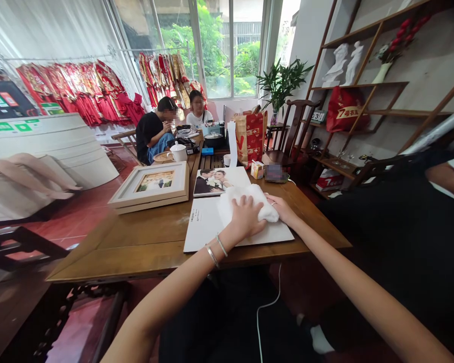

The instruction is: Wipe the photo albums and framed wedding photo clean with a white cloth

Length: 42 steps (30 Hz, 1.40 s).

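A bunched white cloth (272, 214) lies on the white photo album or board (204, 234), which rests flat at the table's near edge. My left hand (245, 217) presses on top of this cloth with its fingers spread. At the cloth's right side, my right hand (282, 208) touches its edge, fingers stretched out and a ring on one; the fingertips are partly hidden. Just behind lies a printed photo (210, 182) of a couple on a white sheet or page, partly covered by the cloth.
A framed picture (155, 182) stands left on the wooden table (136, 237). Behind are a white lidded cup (178, 151), a red paper bag (249, 138), a small box (257, 170) and a dark device (275, 173). Two people sit at the far end; another person's arm shows right.
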Each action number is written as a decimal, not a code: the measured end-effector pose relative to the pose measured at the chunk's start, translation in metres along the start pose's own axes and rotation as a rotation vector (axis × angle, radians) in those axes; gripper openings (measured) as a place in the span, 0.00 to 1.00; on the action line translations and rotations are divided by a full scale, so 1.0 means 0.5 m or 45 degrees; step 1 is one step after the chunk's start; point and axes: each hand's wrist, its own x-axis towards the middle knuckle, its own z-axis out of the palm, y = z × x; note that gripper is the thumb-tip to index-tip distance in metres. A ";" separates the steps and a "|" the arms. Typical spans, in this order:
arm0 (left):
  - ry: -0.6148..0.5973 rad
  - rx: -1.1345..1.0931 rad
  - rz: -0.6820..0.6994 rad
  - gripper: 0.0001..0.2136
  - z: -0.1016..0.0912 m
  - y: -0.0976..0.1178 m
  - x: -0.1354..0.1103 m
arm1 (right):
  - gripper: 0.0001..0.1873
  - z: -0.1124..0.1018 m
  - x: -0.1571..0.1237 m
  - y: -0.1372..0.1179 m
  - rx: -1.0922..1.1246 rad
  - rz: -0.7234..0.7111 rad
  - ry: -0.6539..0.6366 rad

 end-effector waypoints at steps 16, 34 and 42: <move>0.043 0.016 0.013 0.35 0.006 0.176 -0.168 | 0.16 -0.006 0.003 0.011 0.010 -0.010 -0.041; -0.017 0.120 -0.203 0.30 -0.013 0.070 -0.042 | 0.19 0.000 -0.004 0.000 -0.192 -0.144 -0.040; -0.149 0.016 0.008 0.33 -0.045 0.127 -0.178 | 0.20 0.004 -0.014 -0.013 -0.200 -0.131 0.000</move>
